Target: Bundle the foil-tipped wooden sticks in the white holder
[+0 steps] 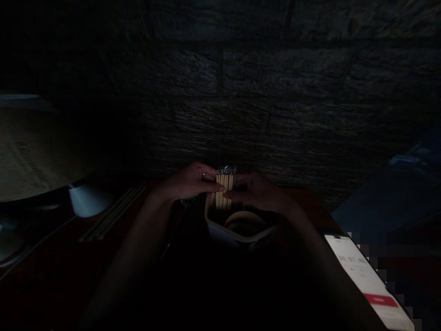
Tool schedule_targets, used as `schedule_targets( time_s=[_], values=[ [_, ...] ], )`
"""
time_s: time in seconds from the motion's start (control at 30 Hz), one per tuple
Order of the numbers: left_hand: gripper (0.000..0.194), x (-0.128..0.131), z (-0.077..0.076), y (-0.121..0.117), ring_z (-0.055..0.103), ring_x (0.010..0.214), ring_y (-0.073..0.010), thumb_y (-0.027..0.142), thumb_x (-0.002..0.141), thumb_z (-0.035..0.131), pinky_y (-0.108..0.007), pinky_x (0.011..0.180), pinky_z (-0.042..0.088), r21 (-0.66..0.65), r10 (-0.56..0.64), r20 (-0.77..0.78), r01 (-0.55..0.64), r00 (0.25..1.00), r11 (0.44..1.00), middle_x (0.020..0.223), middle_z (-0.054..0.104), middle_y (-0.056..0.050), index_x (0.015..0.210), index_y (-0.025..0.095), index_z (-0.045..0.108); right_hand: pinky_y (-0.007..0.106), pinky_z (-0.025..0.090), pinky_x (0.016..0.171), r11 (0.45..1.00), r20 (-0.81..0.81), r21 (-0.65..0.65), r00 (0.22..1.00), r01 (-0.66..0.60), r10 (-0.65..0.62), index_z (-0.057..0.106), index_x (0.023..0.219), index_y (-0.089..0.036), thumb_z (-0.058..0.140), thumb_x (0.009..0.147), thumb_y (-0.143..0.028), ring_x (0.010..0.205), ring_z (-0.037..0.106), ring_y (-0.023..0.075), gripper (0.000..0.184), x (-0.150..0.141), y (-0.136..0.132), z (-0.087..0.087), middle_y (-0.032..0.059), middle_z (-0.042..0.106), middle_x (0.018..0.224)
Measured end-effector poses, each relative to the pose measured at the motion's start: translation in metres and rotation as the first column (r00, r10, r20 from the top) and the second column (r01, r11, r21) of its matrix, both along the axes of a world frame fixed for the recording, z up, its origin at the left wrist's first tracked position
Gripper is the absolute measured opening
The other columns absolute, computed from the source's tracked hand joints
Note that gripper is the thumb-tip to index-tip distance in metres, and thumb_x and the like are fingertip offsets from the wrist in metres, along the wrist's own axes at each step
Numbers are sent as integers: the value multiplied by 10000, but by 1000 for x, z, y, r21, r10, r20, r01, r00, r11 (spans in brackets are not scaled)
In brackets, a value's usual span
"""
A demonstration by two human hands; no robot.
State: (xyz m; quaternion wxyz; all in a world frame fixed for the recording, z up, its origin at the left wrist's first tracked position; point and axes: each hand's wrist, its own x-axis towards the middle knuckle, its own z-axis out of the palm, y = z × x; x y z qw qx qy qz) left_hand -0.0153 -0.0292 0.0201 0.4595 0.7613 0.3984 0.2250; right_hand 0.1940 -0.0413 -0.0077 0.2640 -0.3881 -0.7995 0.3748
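Note:
A bundle of pale wooden chopsticks (223,195) stands nearly upright, with crinkled clear plastic (226,170) at its top end. My left hand (195,181) grips the bundle from the left, thumb across its front. From the right, my right hand (257,191) is closed on the same bundle, its thumb close to the other. Directly below is an open, light-rimmed container (220,231), and the lower ends of the chopsticks are in shadow at its opening. A round, pale-rimmed object (245,218) sits inside it. Its kind is too dark to tell.
Several long thin sticks (112,214) lie on the dark reddish table (44,257) at left. Near them are a pale cone-shaped object (87,201) and a large tan printed package (41,151). A lit phone (365,276) showing a timer lies at right. A rough block wall (220,92) rises behind.

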Motion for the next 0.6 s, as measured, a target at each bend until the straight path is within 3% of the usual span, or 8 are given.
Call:
schedule_targets(
  time_s=[0.6],
  values=[
    [156,-2,-3,4,532,547,-90,271,732,723,-183,499,383,18,-20,9,20,1000,1000,614,631,9,766,121,698,251,484,691,999,-15,3,999,-40,40,679,1081,-176,597,855,-317,833,659,162,279,0,-2,1,41,723,944]
  ],
)
